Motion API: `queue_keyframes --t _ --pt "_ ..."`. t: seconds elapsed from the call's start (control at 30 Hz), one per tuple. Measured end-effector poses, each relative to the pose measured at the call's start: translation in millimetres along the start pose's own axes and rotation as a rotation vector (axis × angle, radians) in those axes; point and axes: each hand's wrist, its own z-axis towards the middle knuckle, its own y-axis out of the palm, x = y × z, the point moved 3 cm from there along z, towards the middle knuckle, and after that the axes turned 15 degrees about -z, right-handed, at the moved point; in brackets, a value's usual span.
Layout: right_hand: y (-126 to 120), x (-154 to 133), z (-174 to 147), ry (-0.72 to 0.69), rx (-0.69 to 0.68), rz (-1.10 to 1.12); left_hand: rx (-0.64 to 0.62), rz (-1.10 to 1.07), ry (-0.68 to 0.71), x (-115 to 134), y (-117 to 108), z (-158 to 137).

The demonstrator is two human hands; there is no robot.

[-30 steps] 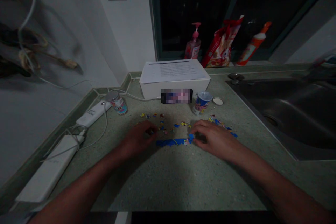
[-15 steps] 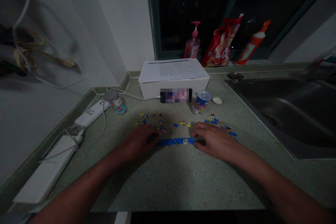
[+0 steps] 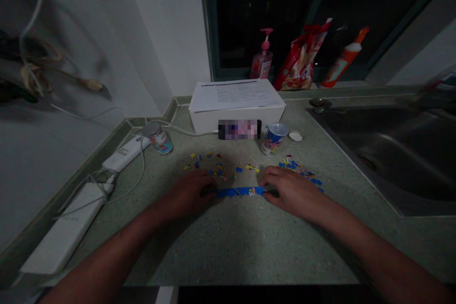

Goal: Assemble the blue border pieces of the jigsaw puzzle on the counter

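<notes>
A joined strip of blue jigsaw puzzle pieces (image 3: 235,192) lies flat on the counter between my hands, with a small figure printed toward its right part. My left hand (image 3: 194,187) has its thumb and fingers curled around the strip's left end. At the right end, the thumb and fingers of my right hand (image 3: 285,187) close on the strip in the same way. Loose puzzle pieces (image 3: 217,168), yellow and blue, are scattered just beyond the strip. Another cluster of loose pieces (image 3: 301,171) spreads past my right hand, which partly hides it.
Behind the pieces stand a printed cup (image 3: 273,140), a lid (image 3: 295,137), a phone (image 3: 239,129) and a white box (image 3: 235,114) with a paper on top. A can (image 3: 158,138) and cabled power strips (image 3: 66,228) lie left; a sink (image 3: 399,152) is right.
Both hands keep their places at the strip's ends. The whole view has shifted very slightly; nothing else has visibly moved.
</notes>
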Motion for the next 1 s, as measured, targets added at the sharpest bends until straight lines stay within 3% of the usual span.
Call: queue_keyframes --t 0.17,0.53,0.73,0.9,1.0 --pt "0.6 -1.0 -0.9 -0.005 0.045 -0.003 0.009 -0.015 -0.009 0.7 0.5 -0.1" --pt "1.3 -1.4 0.5 -0.047 -0.044 0.002 0.006 -0.002 -0.009 -0.6 0.6 0.7" --pt "-1.6 -1.5 0.6 0.021 -0.034 0.003 0.006 0.007 -0.001 -1.9 1.0 0.3" --pt "-5.6 1.1 3.1 0.087 -0.056 -0.019 0.124 0.005 -0.024 -8.4 -5.2 2.7" --pt "-5.4 2.4 3.8 0.081 -0.078 -0.045 0.073 0.057 -0.075 -10.5 -10.9 1.8"
